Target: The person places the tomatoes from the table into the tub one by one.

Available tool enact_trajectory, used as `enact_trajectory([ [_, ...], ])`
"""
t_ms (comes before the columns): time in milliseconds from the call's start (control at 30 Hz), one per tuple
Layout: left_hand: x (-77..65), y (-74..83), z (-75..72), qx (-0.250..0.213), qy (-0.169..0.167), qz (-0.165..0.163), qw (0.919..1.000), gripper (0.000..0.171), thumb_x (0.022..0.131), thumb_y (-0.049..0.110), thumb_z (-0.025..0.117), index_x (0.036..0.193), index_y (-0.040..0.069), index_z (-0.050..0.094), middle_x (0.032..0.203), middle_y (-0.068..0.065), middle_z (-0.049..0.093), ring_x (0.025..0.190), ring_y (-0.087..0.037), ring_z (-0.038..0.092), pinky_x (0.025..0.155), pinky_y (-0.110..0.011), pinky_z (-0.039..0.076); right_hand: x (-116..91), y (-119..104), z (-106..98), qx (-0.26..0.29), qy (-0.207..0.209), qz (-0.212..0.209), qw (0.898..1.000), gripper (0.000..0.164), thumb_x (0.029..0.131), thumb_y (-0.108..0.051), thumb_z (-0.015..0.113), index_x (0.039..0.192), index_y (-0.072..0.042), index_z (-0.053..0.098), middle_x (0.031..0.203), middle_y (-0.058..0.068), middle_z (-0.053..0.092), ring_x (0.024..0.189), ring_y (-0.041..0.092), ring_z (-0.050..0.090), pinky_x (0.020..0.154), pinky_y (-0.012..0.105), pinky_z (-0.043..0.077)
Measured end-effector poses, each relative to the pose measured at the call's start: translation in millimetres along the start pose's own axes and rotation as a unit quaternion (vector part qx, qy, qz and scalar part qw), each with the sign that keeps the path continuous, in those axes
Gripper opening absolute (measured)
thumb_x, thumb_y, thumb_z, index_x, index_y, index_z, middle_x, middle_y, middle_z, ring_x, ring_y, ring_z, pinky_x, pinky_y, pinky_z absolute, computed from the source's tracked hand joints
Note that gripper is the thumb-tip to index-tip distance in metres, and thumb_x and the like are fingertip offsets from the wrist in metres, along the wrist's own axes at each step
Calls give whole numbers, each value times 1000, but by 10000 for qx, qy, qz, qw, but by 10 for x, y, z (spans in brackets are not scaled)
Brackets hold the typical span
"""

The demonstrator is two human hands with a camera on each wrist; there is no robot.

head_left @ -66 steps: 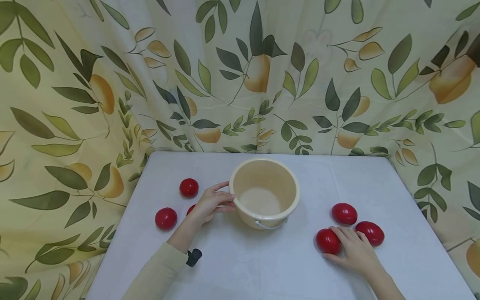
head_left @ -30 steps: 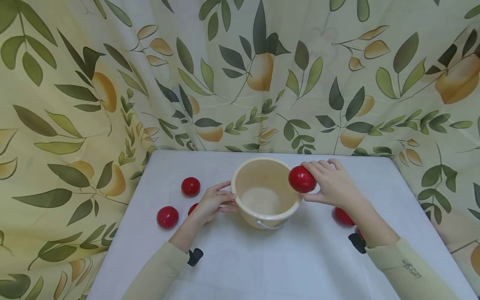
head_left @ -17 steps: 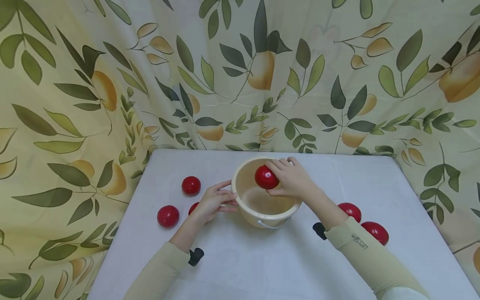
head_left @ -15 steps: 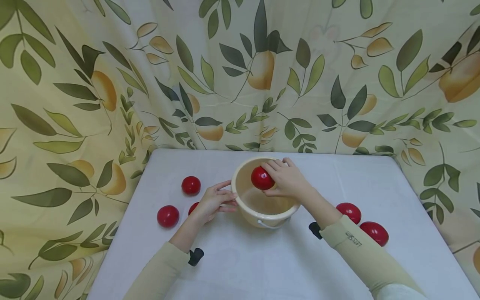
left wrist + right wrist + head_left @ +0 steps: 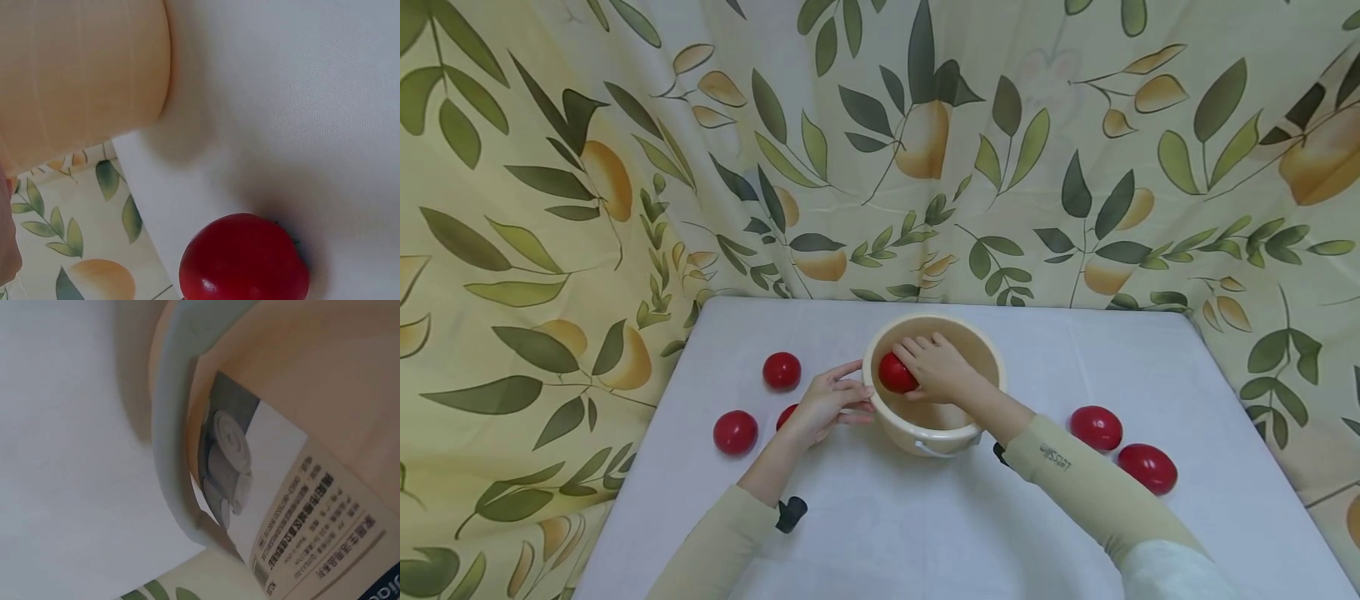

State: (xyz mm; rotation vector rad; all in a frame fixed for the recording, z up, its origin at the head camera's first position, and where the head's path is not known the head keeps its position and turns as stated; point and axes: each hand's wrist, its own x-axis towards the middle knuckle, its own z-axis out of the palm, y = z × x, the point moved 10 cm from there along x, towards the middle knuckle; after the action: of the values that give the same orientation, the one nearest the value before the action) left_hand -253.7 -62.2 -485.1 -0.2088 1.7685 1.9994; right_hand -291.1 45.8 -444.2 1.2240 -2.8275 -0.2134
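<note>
A cream bucket (image 5: 996, 375) stands on the white-covered table, its pale handle (image 5: 172, 425) hanging down the near side. My right hand (image 5: 936, 367) reaches inside it and grips a red tomato (image 5: 897, 375) near the left inner wall. The right wrist view shows only the bucket's outside with a printed label (image 5: 300, 519); that hand is hidden there. My left hand (image 5: 820, 408) touches the bucket's left rim with fairly straight fingers. Below the left hand sits another tomato (image 5: 244, 259), with bits of green at its stem in the left wrist view.
Two tomatoes lie on the left, a far one (image 5: 782, 372) and a nearer one (image 5: 735, 433). On the right are two more, one (image 5: 1096, 427) just behind the other (image 5: 1147, 468). A leaf-and-fruit patterned curtain (image 5: 880, 208) hangs behind the table.
My right hand picked up a tomato from the right group, carried it left over the rim, and lowered it into the bucket. The left hand stays at the rim.
</note>
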Motion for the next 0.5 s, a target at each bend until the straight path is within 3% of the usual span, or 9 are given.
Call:
enact_trajectory([
  [200, -1, 8, 15, -13, -32, 19, 10000, 57, 85, 8, 64, 137, 15, 42, 91, -9, 66, 76, -19, 67, 69, -36, 55, 9, -50, 140, -614, -372, -115, 9974, 75, 74, -50, 69, 130, -7, 42, 122, 11, 52, 104, 26, 50, 85, 41, 42],
  [367, -3, 12, 23, -66, -72, 23, 9999, 57, 85, 7, 63, 137, 13, 41, 90, -8, 66, 74, -18, 67, 68, -36, 55, 8, -111, 201, -1184, -320, -296, 9920, 74, 75, -54, 65, 127, -6, 43, 116, 9, 53, 97, 22, 53, 79, 37, 43],
  [500, -8, 18, 29, -54, -99, 40, 9999, 57, 85, 8, 63, 138, 12, 40, 90, -8, 66, 73, -18, 66, 68, -36, 55, 52, -103, 341, -1233, -254, -362, 9914, 74, 73, -55, 66, 124, -6, 44, 115, 8, 52, 95, 22, 53, 75, 36, 43],
])
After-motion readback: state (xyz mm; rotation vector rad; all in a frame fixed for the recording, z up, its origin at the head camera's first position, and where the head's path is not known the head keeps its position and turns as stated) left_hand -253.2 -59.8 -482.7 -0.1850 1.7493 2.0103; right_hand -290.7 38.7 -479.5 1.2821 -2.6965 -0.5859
